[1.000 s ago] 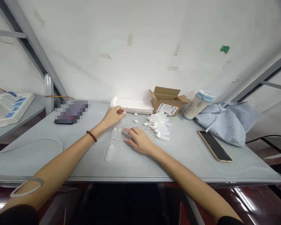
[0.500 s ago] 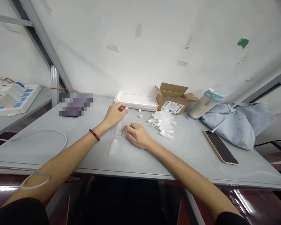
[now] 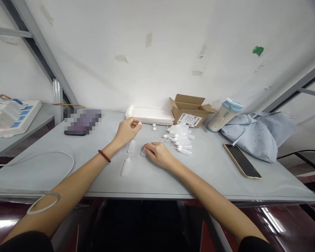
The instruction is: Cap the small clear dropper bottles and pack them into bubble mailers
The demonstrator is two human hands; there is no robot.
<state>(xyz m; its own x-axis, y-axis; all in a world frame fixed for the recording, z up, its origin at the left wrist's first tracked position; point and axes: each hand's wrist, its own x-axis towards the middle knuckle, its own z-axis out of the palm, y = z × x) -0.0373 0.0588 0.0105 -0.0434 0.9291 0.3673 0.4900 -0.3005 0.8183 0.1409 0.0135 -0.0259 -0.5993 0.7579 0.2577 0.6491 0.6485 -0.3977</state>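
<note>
My left hand (image 3: 126, 131) is raised a little over the table, thumb and fingertips pinched on a small white cap (image 3: 140, 123). My right hand (image 3: 159, 153) rests low on the tabletop, its curled fingers on a small clear plastic bottle (image 3: 143, 153) that they mostly cover. Between the hands lies another translucent bottle (image 3: 131, 146) with a thin string at its neck. A further bottle (image 3: 126, 166) lies nearer the front edge. Beyond my right hand, two loose white caps (image 3: 154, 128) sit close together.
Several small bottles with strings lie in a pile (image 3: 181, 138) before an open cardboard box (image 3: 190, 113). A flat white stack (image 3: 152, 113) stands by the wall. At right are a tumbler (image 3: 224, 117), a phone (image 3: 242, 161) and a blue cloth bag (image 3: 252, 136). A cable (image 3: 68, 154) crosses the left side.
My right hand has shifted slightly right with the bottle under its fingers, widening the gap to the neighbouring bottle. The left hand keeps its pinch. The whole view has shifted a little.
</note>
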